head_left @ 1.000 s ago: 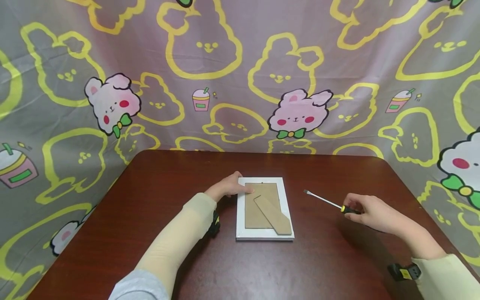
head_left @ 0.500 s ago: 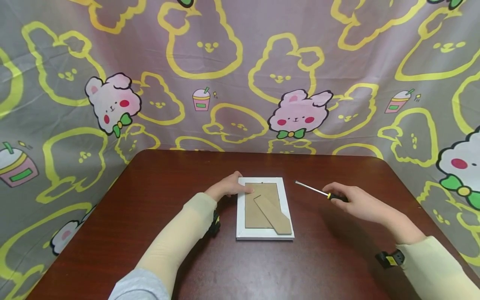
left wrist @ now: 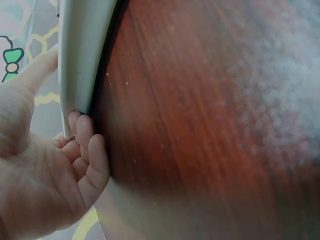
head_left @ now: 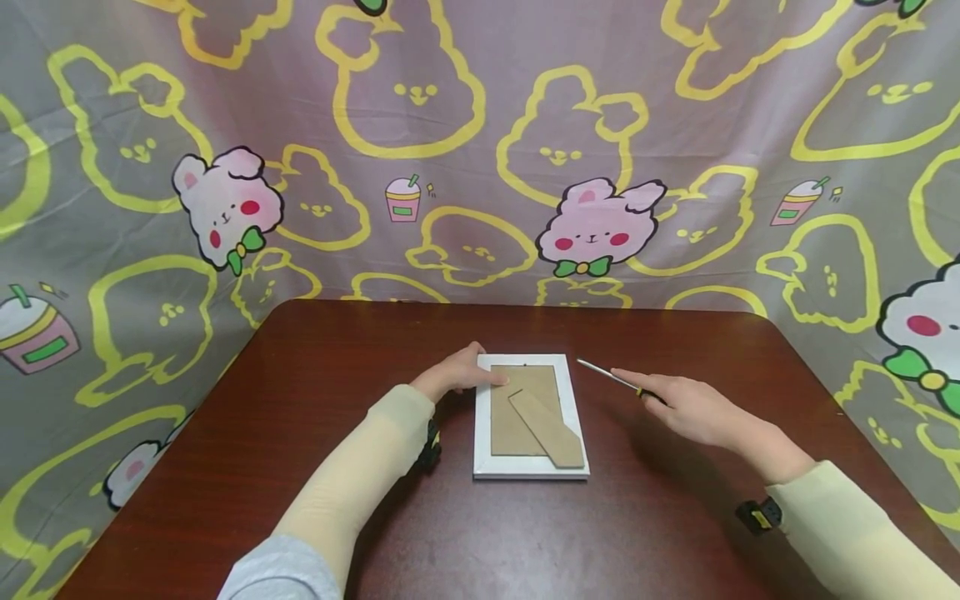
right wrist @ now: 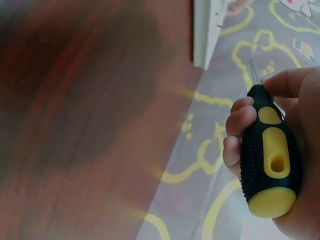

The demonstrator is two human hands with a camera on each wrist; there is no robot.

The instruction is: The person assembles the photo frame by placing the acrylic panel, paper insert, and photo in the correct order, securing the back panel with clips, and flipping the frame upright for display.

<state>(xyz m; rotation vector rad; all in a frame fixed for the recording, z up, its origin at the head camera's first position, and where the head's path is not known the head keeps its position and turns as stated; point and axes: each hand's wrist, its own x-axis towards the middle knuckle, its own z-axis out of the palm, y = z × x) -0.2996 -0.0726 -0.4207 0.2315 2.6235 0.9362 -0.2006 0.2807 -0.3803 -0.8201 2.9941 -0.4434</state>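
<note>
A white picture frame (head_left: 482,429) lies face down on the table, its brown backing board (head_left: 512,429) and slanted stand leg (head_left: 551,433) showing. My left hand (head_left: 459,372) grips the frame's far left side, thumb on top. In the left wrist view the fingers of that hand (left wrist: 45,175) curl against the frame's edge (left wrist: 82,65). To the right of the frame, my right hand (head_left: 693,408) holds a flathead-looking screwdriver (head_left: 609,376). Its black and yellow handle (right wrist: 272,145) lies in the palm in the right wrist view. The tip points at the frame's far right corner, apart from it.
The dark red-brown table (head_left: 360,358) has rounded far corners. A grey curtain (head_left: 465,108) with yellow outlined bears and white rabbits hangs behind it and along both sides. Black devices sit on the left wrist (head_left: 431,447) and right wrist (head_left: 759,516).
My right hand has moved left and slightly away from me, bringing the screwdriver tip nearer the frame's far right corner. The left hand and the picture frame have stayed in place.
</note>
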